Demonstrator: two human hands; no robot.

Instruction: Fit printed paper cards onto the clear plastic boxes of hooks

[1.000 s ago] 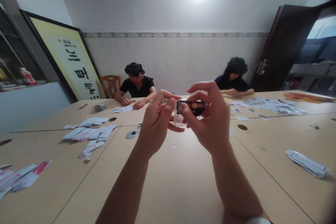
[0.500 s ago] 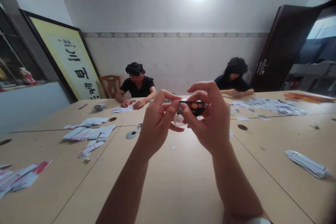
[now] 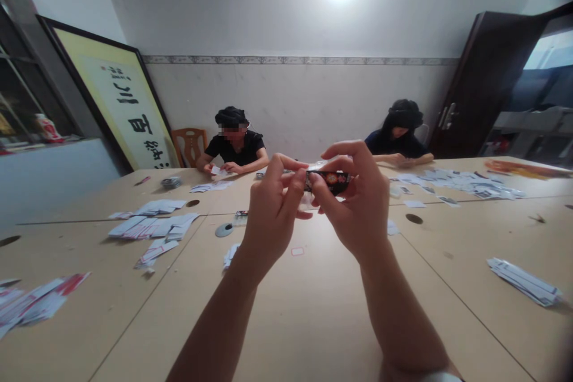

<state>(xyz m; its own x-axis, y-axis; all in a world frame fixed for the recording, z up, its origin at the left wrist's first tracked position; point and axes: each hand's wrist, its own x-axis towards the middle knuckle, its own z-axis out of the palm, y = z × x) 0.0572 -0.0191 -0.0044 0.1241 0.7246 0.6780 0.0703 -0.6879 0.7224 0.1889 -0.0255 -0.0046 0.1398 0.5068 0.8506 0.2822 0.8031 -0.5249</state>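
Note:
Above the middle of the table, a small flat black piece (image 3: 333,182) with an orange-and-red print is pinched between both hands. My left hand (image 3: 273,215) grips its left end with thumb and forefinger. On the right end, my right hand (image 3: 358,203) presses its thumb on the printed face, other fingers curled behind. Some clear, plastic-like material shows behind and beneath the piece, partly hidden by the fingers. A small red-bordered white label (image 3: 298,251) lies on the table (image 3: 304,316) below the hands.
White paper slips (image 3: 152,227) lie in piles at left, with a bundle (image 3: 523,280) at right and many scattered papers (image 3: 470,182) at far right. Cable holes (image 3: 414,219) pierce the tabletop. Two people sit opposite, one at left (image 3: 235,146) and one at right (image 3: 398,137).
Both hands keep their grip on the black piece, shifting only slightly. White papers now show beside my left wrist. The person at far left has lifted a paper off the table.

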